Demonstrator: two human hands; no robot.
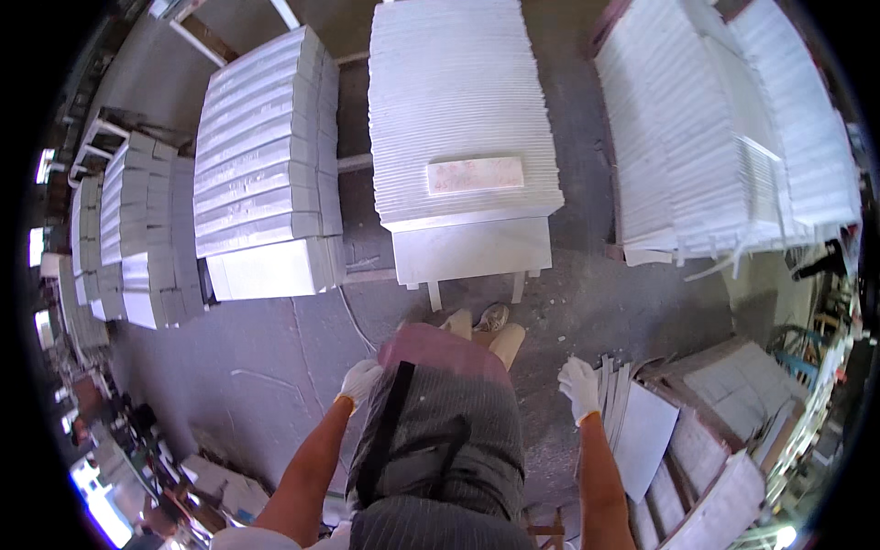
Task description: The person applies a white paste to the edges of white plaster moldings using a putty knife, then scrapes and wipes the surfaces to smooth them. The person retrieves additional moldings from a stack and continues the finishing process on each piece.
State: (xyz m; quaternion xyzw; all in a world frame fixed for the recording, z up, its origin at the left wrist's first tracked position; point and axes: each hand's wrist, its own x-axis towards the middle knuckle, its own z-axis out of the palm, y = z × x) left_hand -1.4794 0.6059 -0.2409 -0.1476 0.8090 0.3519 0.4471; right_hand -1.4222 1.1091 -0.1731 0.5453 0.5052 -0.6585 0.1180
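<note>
My left hand [360,380], in a white glove, hangs beside my dark striped apron [449,440]. Its fingers look loose, with no object visible in them. Out to the right is my right hand [578,389], gloved as well, its fingers slightly bent and apart, holding nothing I can see. It is nearest to some thin pale strips [614,390] and a flat white panel [647,435]. In front of me stands a long row of thin white panels [463,101] packed on edge. A small white board with reddish handwriting [475,175] lies on top of it.
To the left stand wrapped white stacks [257,156] and smaller stacks [137,220] beyond them. More white panels [678,137] lean at the far right. Low right holds a pile of boards [724,394]. A thin cord [356,321] lies on the grey floor [220,353].
</note>
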